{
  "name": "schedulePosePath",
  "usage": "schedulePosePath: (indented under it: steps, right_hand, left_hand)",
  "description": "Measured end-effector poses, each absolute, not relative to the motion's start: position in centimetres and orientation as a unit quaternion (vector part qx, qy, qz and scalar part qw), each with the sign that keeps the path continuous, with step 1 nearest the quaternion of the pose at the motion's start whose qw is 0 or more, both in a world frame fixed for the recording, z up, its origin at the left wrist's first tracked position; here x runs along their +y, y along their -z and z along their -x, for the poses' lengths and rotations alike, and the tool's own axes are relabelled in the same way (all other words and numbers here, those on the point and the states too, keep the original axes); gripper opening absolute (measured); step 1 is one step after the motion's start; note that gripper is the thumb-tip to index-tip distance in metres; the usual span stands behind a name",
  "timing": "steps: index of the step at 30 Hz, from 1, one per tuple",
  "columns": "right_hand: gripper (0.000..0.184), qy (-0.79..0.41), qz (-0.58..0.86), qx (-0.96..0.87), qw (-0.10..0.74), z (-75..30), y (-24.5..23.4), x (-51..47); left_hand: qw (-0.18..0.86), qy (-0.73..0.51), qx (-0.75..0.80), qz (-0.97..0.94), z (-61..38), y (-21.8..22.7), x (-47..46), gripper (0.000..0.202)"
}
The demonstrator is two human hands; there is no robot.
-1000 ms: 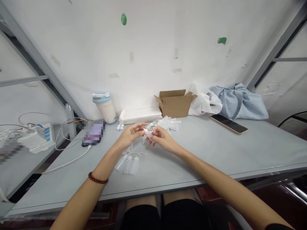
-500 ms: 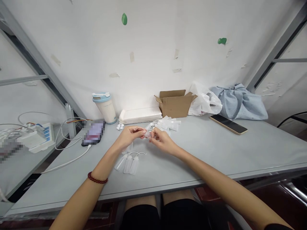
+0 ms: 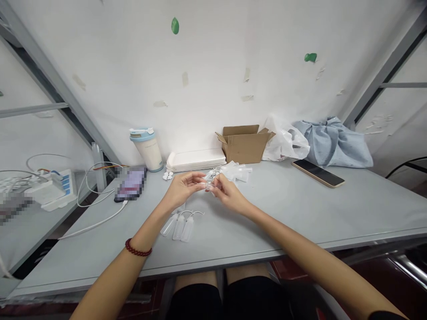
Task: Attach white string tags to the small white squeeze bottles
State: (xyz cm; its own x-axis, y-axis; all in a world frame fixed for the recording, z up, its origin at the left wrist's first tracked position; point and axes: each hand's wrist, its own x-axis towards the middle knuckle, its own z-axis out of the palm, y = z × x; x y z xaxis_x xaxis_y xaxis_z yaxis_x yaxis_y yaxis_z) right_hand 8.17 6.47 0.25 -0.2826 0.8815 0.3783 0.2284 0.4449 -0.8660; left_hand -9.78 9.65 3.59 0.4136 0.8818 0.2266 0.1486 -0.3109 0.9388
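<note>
My left hand (image 3: 184, 189) and my right hand (image 3: 228, 193) meet above the table, fingertips almost touching. Between them they pinch a small clear plastic bottle (image 3: 208, 186), mostly covered by the fingers. Just in front of the hands, on the near side, lie several translucent squeeze bottles (image 3: 178, 229) with thin bent white tubes at their tops. Another translucent piece is partly hidden by my left wrist. Behind my right hand is a loose pile of similar clear bottles (image 3: 242, 172). A few small white caps (image 3: 167, 176) rest beyond my left hand.
Along the wall stand a cream and blue tumbler (image 3: 147, 151), a stack of white flat packs (image 3: 196, 159), an open cardboard box (image 3: 245, 146), a white plastic bag (image 3: 285, 140) and a blue cloth (image 3: 335, 144). Phones lie left (image 3: 131, 183) and right (image 3: 318, 173), the left one with a cable.
The left fingers have spread a little and shifted on the clear bottle, while the right fingers have turned slightly. The bottles on the table stay where they were.
</note>
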Motion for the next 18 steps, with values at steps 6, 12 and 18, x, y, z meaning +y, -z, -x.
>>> schedulePosePath:
  steps: [6, 12, 18]
  right_hand:
    - [0.022, -0.408, 0.376, -0.691, 0.463, -8.34, -0.51, 6.54]
    - [0.017, -0.304, 0.406, -0.738, 0.445, -8.46, -0.84, 6.37]
    - [0.015, -0.308, 0.410, -0.736, 0.441, -8.49, -0.99, 6.30]
  left_hand:
    - [0.465, -0.412, 0.363, -0.694, 9.54, -3.78, 9.32, 0.039]
    - [0.464, -0.352, 0.400, -0.708, 9.99, -3.97, 9.41, 0.034]
    - [0.432, -0.350, 0.404, -0.727, 9.80, -4.06, 9.08, 0.032]
